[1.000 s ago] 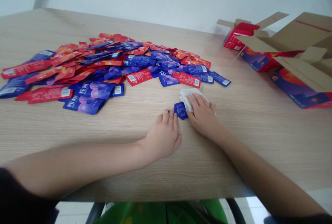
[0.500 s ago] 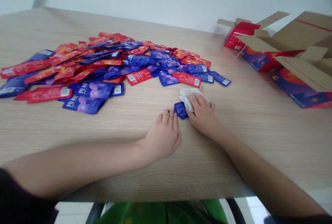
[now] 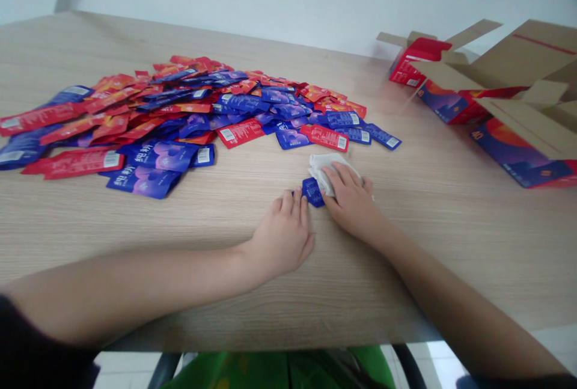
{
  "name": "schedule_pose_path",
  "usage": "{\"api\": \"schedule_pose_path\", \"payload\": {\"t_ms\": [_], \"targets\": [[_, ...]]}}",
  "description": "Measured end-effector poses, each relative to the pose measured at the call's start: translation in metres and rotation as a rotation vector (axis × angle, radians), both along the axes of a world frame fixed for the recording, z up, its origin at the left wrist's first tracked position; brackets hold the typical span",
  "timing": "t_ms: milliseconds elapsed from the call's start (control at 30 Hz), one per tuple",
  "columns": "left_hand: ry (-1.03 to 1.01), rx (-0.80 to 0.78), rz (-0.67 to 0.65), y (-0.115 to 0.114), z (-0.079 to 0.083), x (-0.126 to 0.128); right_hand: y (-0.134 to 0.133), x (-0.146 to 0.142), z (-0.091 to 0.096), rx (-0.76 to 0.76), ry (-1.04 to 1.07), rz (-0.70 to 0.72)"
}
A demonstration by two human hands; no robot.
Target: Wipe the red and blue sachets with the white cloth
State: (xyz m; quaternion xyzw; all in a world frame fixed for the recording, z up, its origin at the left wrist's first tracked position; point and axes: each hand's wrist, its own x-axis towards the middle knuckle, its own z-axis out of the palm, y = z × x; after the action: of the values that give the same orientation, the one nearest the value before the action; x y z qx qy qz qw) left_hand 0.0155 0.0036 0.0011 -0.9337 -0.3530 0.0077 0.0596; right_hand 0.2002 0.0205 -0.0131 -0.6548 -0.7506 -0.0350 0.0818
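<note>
My left hand (image 3: 282, 235) rests on the wooden table (image 3: 451, 238), fingers together and curled down onto the near end of a small blue packet (image 3: 312, 191). My right hand (image 3: 353, 196) lies over a white cloth (image 3: 321, 165), fingers pressing it onto the same packet. Most of the packet is hidden under the cloth and both hands. A wide heap of red and blue packets (image 3: 180, 112) spreads beyond my hands to the left.
Opened cardboard boxes with red and blue printing (image 3: 491, 94) lie at the far right of the table. A small red box (image 3: 415, 61) stands behind them. The table's near edge runs just under my forearms, with green fabric (image 3: 270, 371) below it.
My right hand with the cloth has slid very slightly left over the blue packet. The left hand has stayed in place.
</note>
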Motion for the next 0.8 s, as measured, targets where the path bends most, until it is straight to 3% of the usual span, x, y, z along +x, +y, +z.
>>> {"api": "schedule_pose_path", "payload": {"t_ms": [100,333,567,800], "targets": [[-0.002,0.004,0.006,0.0,-0.001,0.0,0.0,-0.002,-0.003,0.022,-0.023,-0.025],[0.003,-0.005,-0.006,0.0,0.001,-0.001,-0.012,-0.022,0.001,-0.012,-0.016,0.142],[0.013,0.002,0.016,0.0,-0.001,0.0,0.005,0.005,-0.002,0.017,0.012,-0.047],[0.015,0.004,0.015,0.0,0.001,0.001,0.0,-0.006,-0.003,0.042,-0.02,0.023]]}}
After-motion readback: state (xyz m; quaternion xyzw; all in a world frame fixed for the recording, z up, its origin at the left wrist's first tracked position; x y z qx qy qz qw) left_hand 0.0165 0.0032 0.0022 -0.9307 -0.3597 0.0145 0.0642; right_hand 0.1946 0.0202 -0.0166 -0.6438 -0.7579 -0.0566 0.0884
